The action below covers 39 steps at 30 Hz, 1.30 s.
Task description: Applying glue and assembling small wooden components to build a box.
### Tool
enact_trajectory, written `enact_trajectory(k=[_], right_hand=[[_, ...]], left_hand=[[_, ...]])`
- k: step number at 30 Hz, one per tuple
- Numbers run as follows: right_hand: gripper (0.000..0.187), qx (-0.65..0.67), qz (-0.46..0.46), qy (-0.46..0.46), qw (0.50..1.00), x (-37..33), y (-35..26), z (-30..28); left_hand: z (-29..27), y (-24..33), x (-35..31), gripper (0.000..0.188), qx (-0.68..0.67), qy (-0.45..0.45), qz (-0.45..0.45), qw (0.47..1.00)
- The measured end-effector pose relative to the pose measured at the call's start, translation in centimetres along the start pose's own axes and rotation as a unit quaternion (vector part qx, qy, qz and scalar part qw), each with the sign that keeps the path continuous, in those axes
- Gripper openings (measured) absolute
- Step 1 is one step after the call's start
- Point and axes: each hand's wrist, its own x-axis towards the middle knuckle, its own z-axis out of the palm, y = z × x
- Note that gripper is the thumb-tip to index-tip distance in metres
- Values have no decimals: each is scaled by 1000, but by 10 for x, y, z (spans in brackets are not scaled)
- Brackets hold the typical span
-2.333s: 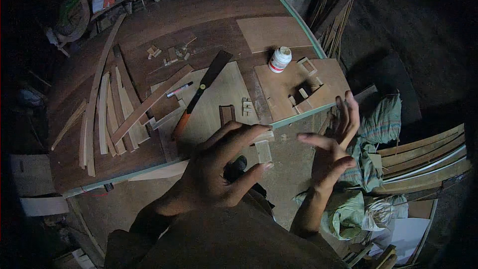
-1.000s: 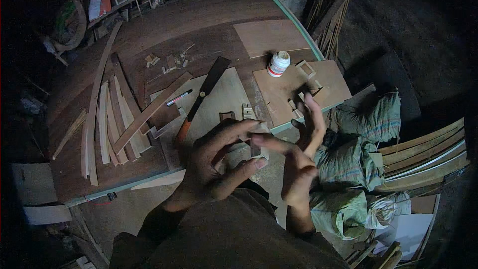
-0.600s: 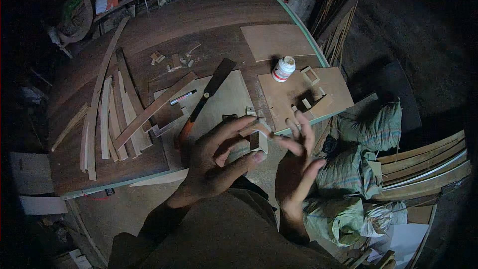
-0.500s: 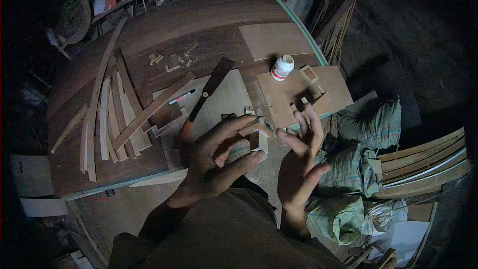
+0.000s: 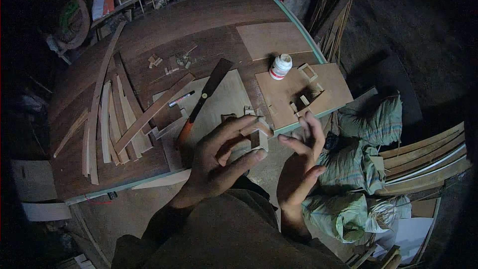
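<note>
My left hand [image 5: 214,157] pinches a small wooden frame [image 5: 262,142] between its thumb and fingers, above the near edge of the table. The frame is made of pale strips around a dark opening. Just to the right, my right hand [image 5: 299,169] is raised with its fingers apart and nothing visible in them. Beyond it, a thin board [image 5: 333,82] carries an open white bottle [image 5: 281,67] with a red band. A second small wooden frame [image 5: 314,72] and some small wood blocks [image 5: 304,100] rest there too.
Left of my hands lie a dark-bladed tool [image 5: 211,82] with an orange handle, a marker pen [image 5: 181,98] and several wood strips [image 5: 107,119]. Small offcuts [image 5: 155,62] are scattered farther back. Stuffed sacks [image 5: 351,167] and curved boards [image 5: 423,154] stand at the right.
My right hand has drawn slightly down, its fingers now farther from the board. The wooden frame stays in my left hand, tilted a little differently. The whole view has shifted slightly.
</note>
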Motion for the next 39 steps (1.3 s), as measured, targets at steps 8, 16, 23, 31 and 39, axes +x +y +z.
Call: enact_trajectory(k=[8, 16, 23, 31, 39], right_hand=[[74, -140, -163, -92, 972, 32, -11, -21], [95, 76, -6, -12, 997, 29, -7, -18], [98, -14, -24, -11, 1000, 13, -10, -11], [101, -1, -3, -6, 1000, -16, -17, -2], [100, 22, 15, 52, 998, -21, -15, -5]], left_hand=[[2, 4, -4, 54, 179, -68, 121, 974], [3, 6, -11, 55, 134, -31, 74, 988], [10, 12, -18, 58, 59, -39, -18, 997], [11, 6, -20, 61, -20, -28, -9, 999], [9, 1, -20, 62, -6, -7, -29, 1000]])
